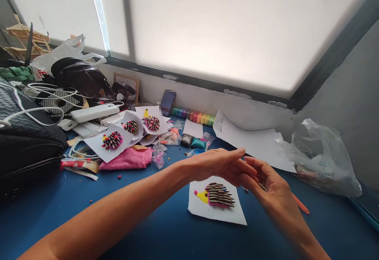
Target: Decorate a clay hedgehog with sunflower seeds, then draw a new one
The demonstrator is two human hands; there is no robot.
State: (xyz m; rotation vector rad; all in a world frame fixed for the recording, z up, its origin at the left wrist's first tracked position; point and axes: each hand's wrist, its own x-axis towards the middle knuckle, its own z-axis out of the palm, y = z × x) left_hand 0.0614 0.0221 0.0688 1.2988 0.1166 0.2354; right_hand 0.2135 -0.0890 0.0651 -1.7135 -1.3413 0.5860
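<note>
My left hand (222, 164) reaches across from the left with its fingers stretched out, their tips meeting my right hand. My right hand (271, 183) is cupped, and dark striped sunflower seeds (262, 187) show in its palm. Whether anything lies between the touching fingertips is hidden. Below them on the blue table rests a white paper (217, 217) bearing a clay hedgehog (217, 195). It has a yellow face, pink nose and body edge, sunflower-seed spines and a small blue dot among them. A loose seed (245, 190) is beside the paper's right edge.
Finished-looking hedgehog papers (114, 141) lie at the left by a pink cloth (127, 159). Coloured clay packs (194, 116) line the wall. White sheets (251, 137) and a plastic bag (328, 165) sit right, an orange stick (302, 204) nearer. A black bag (26, 141) stands far left.
</note>
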